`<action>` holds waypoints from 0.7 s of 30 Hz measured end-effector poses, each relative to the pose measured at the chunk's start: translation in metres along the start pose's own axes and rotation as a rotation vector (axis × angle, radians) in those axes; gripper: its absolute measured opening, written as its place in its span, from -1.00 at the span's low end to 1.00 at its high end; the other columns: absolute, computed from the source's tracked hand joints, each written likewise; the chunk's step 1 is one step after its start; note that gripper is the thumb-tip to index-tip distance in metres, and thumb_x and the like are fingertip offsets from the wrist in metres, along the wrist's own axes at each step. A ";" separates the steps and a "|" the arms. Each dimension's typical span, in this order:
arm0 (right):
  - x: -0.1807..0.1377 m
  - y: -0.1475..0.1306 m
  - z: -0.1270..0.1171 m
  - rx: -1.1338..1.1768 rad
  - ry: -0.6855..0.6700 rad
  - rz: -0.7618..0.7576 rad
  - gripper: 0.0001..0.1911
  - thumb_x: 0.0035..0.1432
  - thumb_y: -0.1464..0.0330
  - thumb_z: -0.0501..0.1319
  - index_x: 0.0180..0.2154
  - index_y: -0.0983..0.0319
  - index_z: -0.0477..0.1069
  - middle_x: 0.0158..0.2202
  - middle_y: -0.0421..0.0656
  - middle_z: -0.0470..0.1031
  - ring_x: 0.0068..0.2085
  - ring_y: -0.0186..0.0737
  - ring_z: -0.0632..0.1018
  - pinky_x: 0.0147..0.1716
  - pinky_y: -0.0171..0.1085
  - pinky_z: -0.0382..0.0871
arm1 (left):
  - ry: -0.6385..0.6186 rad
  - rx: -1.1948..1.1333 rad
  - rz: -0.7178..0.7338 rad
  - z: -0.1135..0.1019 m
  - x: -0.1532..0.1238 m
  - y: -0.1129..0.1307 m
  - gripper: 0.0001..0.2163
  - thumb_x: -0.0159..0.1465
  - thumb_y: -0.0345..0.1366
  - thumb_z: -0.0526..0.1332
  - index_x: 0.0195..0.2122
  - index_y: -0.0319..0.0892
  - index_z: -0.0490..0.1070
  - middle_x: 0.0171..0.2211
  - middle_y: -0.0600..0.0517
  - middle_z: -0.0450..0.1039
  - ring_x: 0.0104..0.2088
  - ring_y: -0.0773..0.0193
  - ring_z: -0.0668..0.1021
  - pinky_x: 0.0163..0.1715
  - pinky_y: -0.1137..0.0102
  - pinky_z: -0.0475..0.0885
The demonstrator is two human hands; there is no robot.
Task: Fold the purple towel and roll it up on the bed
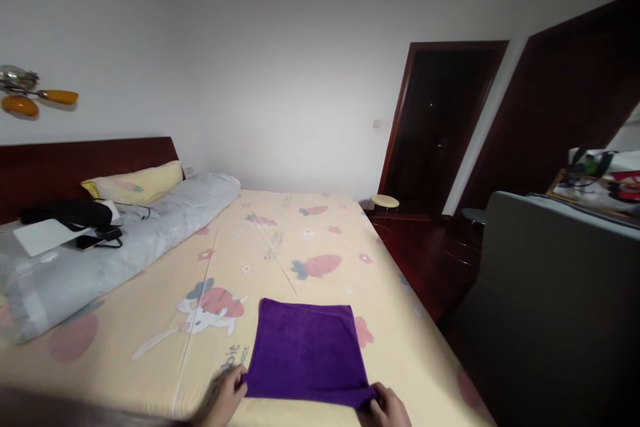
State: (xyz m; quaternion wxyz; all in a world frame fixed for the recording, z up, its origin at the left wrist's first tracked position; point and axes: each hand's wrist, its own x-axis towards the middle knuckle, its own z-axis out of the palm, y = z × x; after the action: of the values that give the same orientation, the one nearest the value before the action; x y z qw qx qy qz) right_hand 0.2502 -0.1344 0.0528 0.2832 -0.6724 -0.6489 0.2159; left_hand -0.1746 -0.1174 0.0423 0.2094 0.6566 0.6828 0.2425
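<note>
Your left hand [226, 395] pinches the near left corner of the purple towel [306, 353], fingers curled around the edge, and your right hand [386, 407] grips the near right corner in the same way, so both hands are closed on the cloth. The towel lies flat and square on the bed sheet [280, 260], close to the near edge of the mattress, its far edge straight and its near edge drawn taut between your two hands. The sheet is pale yellow with a print of strawberries and a cartoon rabbit, one of which sits just left of the towel. Further up the bed, a rolled grey duvet [125, 247] runs along the left side, with a yellow pillow [135, 183] against the dark wooden headboard [75, 167]. A black bag [67, 212], a white sheet of paper [43, 235] and a phone [93, 240] rest on the duvet. To the right of the bed stands a grey sofa [550, 293], and beyond it an open dark doorway [440, 127] with a small round stool [385, 201] nearby.
</note>
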 end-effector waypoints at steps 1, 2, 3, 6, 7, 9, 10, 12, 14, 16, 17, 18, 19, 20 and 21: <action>0.004 -0.002 0.000 0.029 -0.006 0.005 -0.76 0.06 0.21 0.02 -0.42 0.13 0.41 -0.48 -0.23 0.50 -0.39 -0.21 0.48 -0.38 -0.28 0.27 | 0.005 0.015 -0.023 0.003 0.005 -0.001 -0.78 0.14 -0.45 0.04 -0.29 -0.09 0.42 -0.41 0.14 0.50 -0.34 0.36 0.53 -0.26 0.51 0.36; 0.008 -0.002 0.000 0.051 -0.010 0.004 -0.76 0.07 0.21 0.01 -0.40 0.12 0.41 -0.47 -0.23 0.51 -0.38 -0.21 0.49 -0.38 -0.28 0.28 | 0.006 0.040 -0.036 0.005 0.009 -0.001 -0.78 0.16 -0.44 0.03 -0.28 -0.10 0.42 -0.41 0.13 0.49 -0.34 0.37 0.53 -0.27 0.52 0.36; 0.012 -0.001 0.000 0.060 -0.006 0.002 -0.75 0.08 0.21 0.00 -0.37 0.12 0.41 -0.45 -0.22 0.52 -0.37 -0.21 0.50 -0.36 -0.28 0.29 | 0.005 0.073 -0.039 0.007 0.012 0.000 -0.78 0.17 -0.44 0.02 -0.27 -0.11 0.42 -0.40 0.13 0.50 -0.33 0.37 0.53 -0.26 0.51 0.36; 0.018 0.013 0.005 0.010 0.062 -0.011 -0.75 0.11 0.24 0.00 -0.31 0.12 0.41 -0.38 -0.17 0.53 -0.30 -0.19 0.53 -0.29 -0.26 0.33 | 0.046 0.224 -0.051 0.011 0.014 0.006 -0.74 0.16 -0.46 0.04 -0.20 -0.12 0.43 -0.26 0.06 0.54 -0.18 0.29 0.54 -0.12 0.39 0.35; 0.019 0.018 0.007 -0.024 0.110 -0.017 -0.76 0.11 0.25 0.00 -0.29 0.12 0.42 -0.34 -0.15 0.53 -0.28 -0.17 0.53 -0.26 -0.25 0.33 | 0.090 0.283 -0.051 0.013 0.013 0.008 -0.70 0.15 -0.48 0.04 -0.15 -0.12 0.43 -0.17 0.02 0.54 -0.09 0.24 0.53 -0.05 0.33 0.33; 0.021 0.023 0.015 -0.080 0.213 -0.039 -0.74 0.12 0.27 0.01 -0.23 0.13 0.42 -0.27 -0.10 0.52 -0.23 -0.14 0.53 -0.21 -0.21 0.35 | 0.180 0.389 -0.024 0.020 0.010 0.013 -0.63 0.15 -0.49 0.01 -0.05 -0.13 0.40 -0.02 -0.04 0.50 0.05 0.17 0.46 0.05 0.23 0.29; 0.021 0.021 0.020 -0.095 0.253 -0.056 -0.73 0.14 0.27 0.01 -0.20 0.13 0.42 -0.26 -0.09 0.51 -0.23 -0.14 0.52 -0.20 -0.20 0.35 | 0.206 0.412 0.012 0.026 0.009 0.016 -0.62 0.18 -0.48 0.00 -0.02 -0.12 0.39 0.02 -0.04 0.48 0.08 0.17 0.44 0.08 0.21 0.28; 0.020 0.007 0.037 -0.094 0.286 -0.127 -0.71 0.18 0.27 -0.01 -0.15 0.14 0.41 -0.25 -0.09 0.50 -0.24 -0.16 0.51 -0.19 -0.20 0.36 | 0.205 0.414 0.110 0.045 0.006 0.027 -0.62 0.23 -0.42 -0.03 0.03 -0.08 0.38 0.05 -0.02 0.47 0.10 0.17 0.43 0.12 0.20 0.28; 0.019 -0.017 0.059 -0.089 0.249 -0.248 -0.72 0.20 0.28 -0.01 -0.14 0.12 0.41 -0.25 -0.10 0.50 -0.22 -0.18 0.51 -0.19 -0.21 0.36 | 0.161 0.398 0.192 0.069 0.004 0.046 -0.62 0.25 -0.35 -0.01 0.06 -0.03 0.36 0.08 0.00 0.45 0.13 0.16 0.42 0.15 0.18 0.28; 0.018 -0.046 0.085 -0.112 0.188 -0.349 -0.73 0.20 0.31 0.00 -0.16 0.10 0.42 -0.22 -0.12 0.52 -0.19 -0.19 0.51 -0.17 -0.22 0.36 | 0.102 0.387 0.216 0.094 0.004 0.069 -0.61 0.25 -0.33 -0.01 0.09 -0.01 0.35 0.13 0.02 0.41 0.16 0.14 0.39 0.17 0.18 0.27; 0.019 -0.058 0.098 -0.137 0.159 -0.374 -0.74 0.18 0.33 0.01 -0.16 0.10 0.43 -0.20 -0.13 0.53 -0.17 -0.18 0.51 -0.16 -0.22 0.36 | 0.069 0.384 0.206 0.105 0.005 0.080 -0.60 0.25 -0.33 -0.01 0.11 -0.01 0.33 0.15 0.02 0.39 0.18 0.14 0.37 0.19 0.19 0.26; 0.020 -0.067 0.108 -0.167 0.133 -0.376 -0.73 0.16 0.35 0.02 -0.15 0.10 0.43 -0.18 -0.13 0.54 -0.15 -0.17 0.52 -0.14 -0.21 0.36 | 0.033 0.382 0.189 0.114 0.006 0.089 -0.59 0.26 -0.33 -0.02 0.12 -0.02 0.32 0.16 0.02 0.37 0.19 0.15 0.35 0.20 0.20 0.24; 0.021 -0.073 0.116 -0.198 0.110 -0.359 -0.71 0.13 0.38 0.03 -0.14 0.11 0.43 -0.16 -0.12 0.54 -0.13 -0.15 0.52 -0.12 -0.20 0.36 | -0.003 0.380 0.166 0.119 0.007 0.095 -0.58 0.27 -0.33 -0.04 0.14 -0.04 0.30 0.18 0.02 0.36 0.20 0.16 0.34 0.22 0.21 0.22; 0.023 -0.075 0.120 -0.229 0.087 -0.332 -0.67 0.10 0.41 0.03 -0.11 0.13 0.42 -0.13 -0.10 0.54 -0.10 -0.12 0.52 -0.10 -0.18 0.35 | -0.034 0.380 0.139 0.121 0.008 0.098 -0.58 0.27 -0.32 -0.05 0.15 -0.05 0.29 0.19 0.02 0.35 0.21 0.17 0.32 0.23 0.22 0.19; 0.024 -0.072 0.120 -0.258 0.069 -0.296 -0.63 0.07 0.43 0.04 -0.08 0.14 0.41 -0.08 -0.08 0.53 -0.06 -0.10 0.51 -0.06 -0.16 0.34 | -0.055 0.386 0.114 0.118 0.009 0.096 -0.57 0.28 -0.32 -0.07 0.16 -0.07 0.29 0.20 0.02 0.33 0.22 0.18 0.31 0.24 0.23 0.16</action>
State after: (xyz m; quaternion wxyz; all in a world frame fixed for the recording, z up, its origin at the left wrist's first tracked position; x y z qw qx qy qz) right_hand 0.1190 -0.0985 0.0125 0.2452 -0.6075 -0.7528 0.0639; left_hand -0.0268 -0.1002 0.0070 0.0842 0.7283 0.6725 0.1008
